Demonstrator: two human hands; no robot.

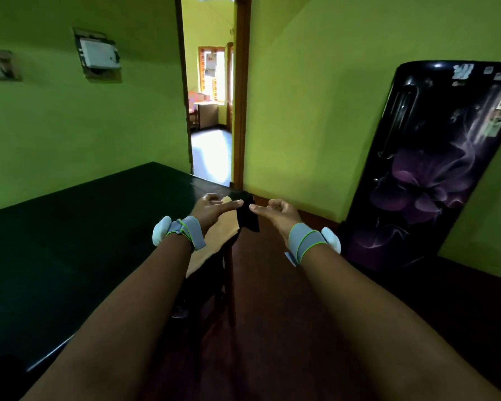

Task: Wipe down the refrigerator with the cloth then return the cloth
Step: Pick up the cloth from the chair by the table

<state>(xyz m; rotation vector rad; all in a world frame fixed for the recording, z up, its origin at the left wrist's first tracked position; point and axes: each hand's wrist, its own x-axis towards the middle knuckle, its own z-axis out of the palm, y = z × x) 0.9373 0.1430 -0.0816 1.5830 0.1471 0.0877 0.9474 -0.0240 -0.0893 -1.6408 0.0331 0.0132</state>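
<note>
Both hands reach toward the dark cloth [248, 217], which hangs over the corner of the dark green counter [70, 241]. The left hand [214, 208] has straight, released fingers. The right hand [274, 211] is loosely curled and holds nothing; its fingertip is at the cloth. The step is probably the pickup. Next, grip the cloth and carry it to the black refrigerator [434, 169], well apart on the right.

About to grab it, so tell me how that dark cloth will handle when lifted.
Probably floppy: the cloth hangs limp over the table corner. Likely light, being small and thin. It may slide off if nudged, since much of it dangles.
</note>
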